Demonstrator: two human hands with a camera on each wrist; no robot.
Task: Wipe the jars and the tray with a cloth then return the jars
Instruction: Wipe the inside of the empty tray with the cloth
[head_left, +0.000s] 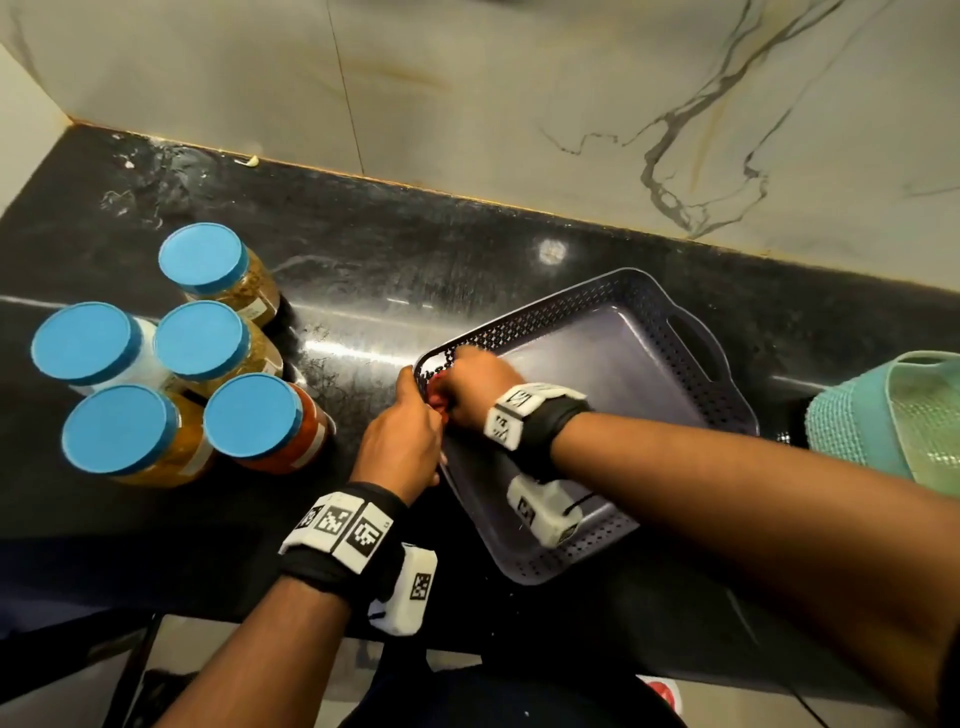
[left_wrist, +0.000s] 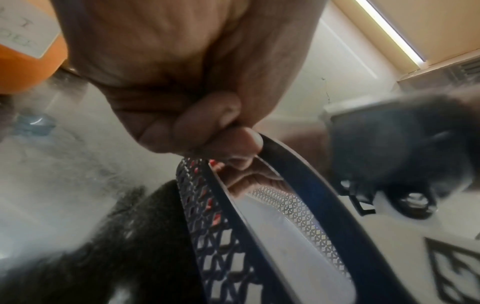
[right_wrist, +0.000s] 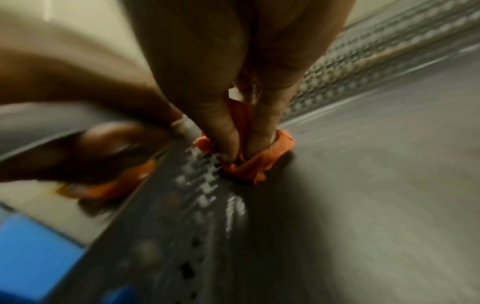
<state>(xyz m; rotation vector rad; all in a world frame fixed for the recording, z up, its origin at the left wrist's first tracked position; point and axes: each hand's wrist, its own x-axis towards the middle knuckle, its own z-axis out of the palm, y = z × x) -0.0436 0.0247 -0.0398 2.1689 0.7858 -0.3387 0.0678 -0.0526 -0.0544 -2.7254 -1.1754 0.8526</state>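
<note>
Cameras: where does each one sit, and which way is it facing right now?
Head: above, facing down at the counter, five jars and tray; both forearms and hands show.
Left wrist: beside the tray's rim, facing along the left hand whose grip is on it.
Right wrist: inside the tray, facing down the right hand pressing the orange cloth into a corner.
Shared: all three show the tray's perforated wall.

Five blue-lidded glass jars (head_left: 171, 353) crowd the black stone bench (head_left: 415, 249) on my left; a green mesh basket (head_left: 893, 415) blocks the right. Between jars and perforated grey plastic tray (head_left: 613, 353), bench lies open.
</note>
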